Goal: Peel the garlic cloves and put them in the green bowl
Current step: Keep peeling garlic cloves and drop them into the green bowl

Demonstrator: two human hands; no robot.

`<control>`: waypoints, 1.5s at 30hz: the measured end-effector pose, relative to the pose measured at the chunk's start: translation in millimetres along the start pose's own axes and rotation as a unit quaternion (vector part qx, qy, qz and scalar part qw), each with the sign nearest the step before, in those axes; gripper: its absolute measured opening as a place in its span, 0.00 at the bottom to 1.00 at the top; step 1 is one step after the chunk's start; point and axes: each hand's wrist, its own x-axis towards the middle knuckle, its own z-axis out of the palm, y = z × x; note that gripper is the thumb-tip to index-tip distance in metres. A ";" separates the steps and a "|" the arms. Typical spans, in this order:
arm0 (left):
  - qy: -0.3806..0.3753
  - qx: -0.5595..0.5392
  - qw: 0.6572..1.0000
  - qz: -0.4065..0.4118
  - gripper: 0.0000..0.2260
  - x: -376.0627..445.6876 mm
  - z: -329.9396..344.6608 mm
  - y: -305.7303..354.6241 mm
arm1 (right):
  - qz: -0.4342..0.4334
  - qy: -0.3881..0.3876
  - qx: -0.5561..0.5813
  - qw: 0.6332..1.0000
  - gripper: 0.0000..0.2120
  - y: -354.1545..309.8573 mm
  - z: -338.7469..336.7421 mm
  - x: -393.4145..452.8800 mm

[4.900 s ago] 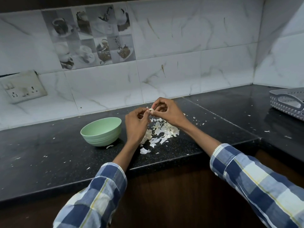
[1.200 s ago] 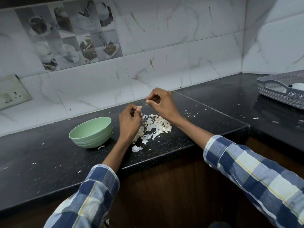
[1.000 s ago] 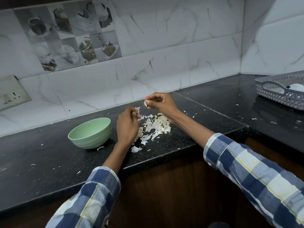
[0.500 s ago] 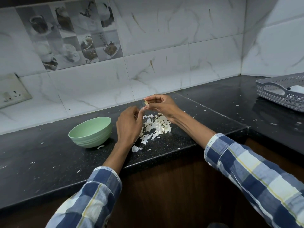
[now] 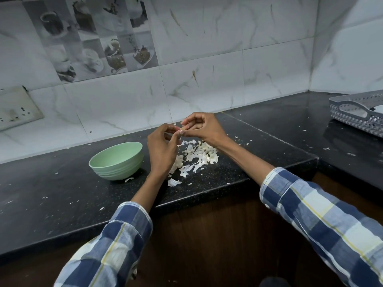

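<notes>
A black counter is seen running under a marble-tiled wall, with a grey basket set well apart at the far right and a socket plate at the left. On the counter, the green bowl is found just left of the left hand; its inside cannot be read from this angle. A heap of white skins is spread on the counter beneath and between the 2 hands.

Above that heap, the hands are brought together. The right hand is curled, its fingertips pinching a small pale garlic clove. The left hand's thumb and fingers are pinched in at the same spot, apparently on the clove or its skin; which of the 2 is too small to tell, and so is the clove's long axis.

The relation that counts: the clove is held up off the counter, and the bowl lies down and to the left of it, on the left hand's side, so the left hand is judged the nearer for a drop.

Against the frame 1 second back, the hands were parted, a strip of skin being drawn away by the left; now they are closed up again on the clove. Peeling is judged unfinished.
</notes>
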 end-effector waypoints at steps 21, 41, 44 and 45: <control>-0.012 0.021 0.998 -0.054 0.06 -1.7 1.3 3.7 | 0.017 -0.039 -0.051 0.998 0.13 2.4 -0.9 0.3; -0.126 0.178 0.974 0.062 0.08 -4.0 2.5 -10.5 | 0.113 0.080 0.045 0.989 0.12 5.6 -11.2 3.5; -0.182 0.213 0.956 0.091 0.12 -4.3 2.6 -5.6 | 0.121 0.087 0.031 0.988 0.12 7.5 -12.4 2.9; -0.195 0.233 0.947 0.106 0.15 -3.6 1.7 -2.3 | 0.124 0.089 0.024 0.988 0.11 8.1 -12.6 3.0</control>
